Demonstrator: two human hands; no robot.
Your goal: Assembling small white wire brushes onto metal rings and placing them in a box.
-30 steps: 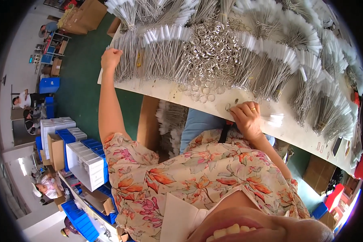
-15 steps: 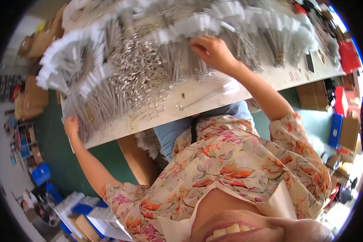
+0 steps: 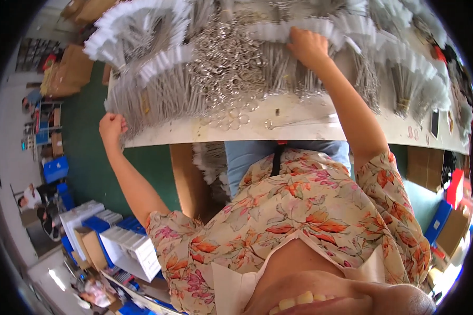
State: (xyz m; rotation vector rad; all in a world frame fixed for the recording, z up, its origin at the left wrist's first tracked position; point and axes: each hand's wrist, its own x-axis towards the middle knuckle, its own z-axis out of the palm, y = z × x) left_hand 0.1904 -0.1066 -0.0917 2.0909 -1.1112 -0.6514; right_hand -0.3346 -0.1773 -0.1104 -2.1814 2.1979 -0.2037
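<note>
White-headed wire brushes [image 3: 278,65] lay bunched on the worktop [image 3: 168,135] in the upper middle of the frame, their heads toward the top edge and their thin metal shafts running down the picture, so the long axis was close to vertical there, with a slight lean in places. The right hand [image 3: 309,46] was over the heads of this bunch, fingers bent downward; their tips were hidden, so I could not tell whether they were apart or clamped on a brush. The step in hand looked like choosing one from the bunch, and such a pick would call for a pinch on a single piece and a clean lift free of its tangled neighbours. Nearer the front edge, right of centre, a single shaft [image 3: 305,123] lay almost level, its head end rightward toward the forearm and a ring [image 3: 268,124] at its left end. Left of the bunch spread a heap of metal rings [image 3: 228,63], and beyond it more brushes [image 3: 129,102]. Beside these, at the worktop's left corner, was the left hand [image 3: 113,128], fingers curled together, any grip unclear. A dark phone [image 3: 435,124] lay far right.
</note>
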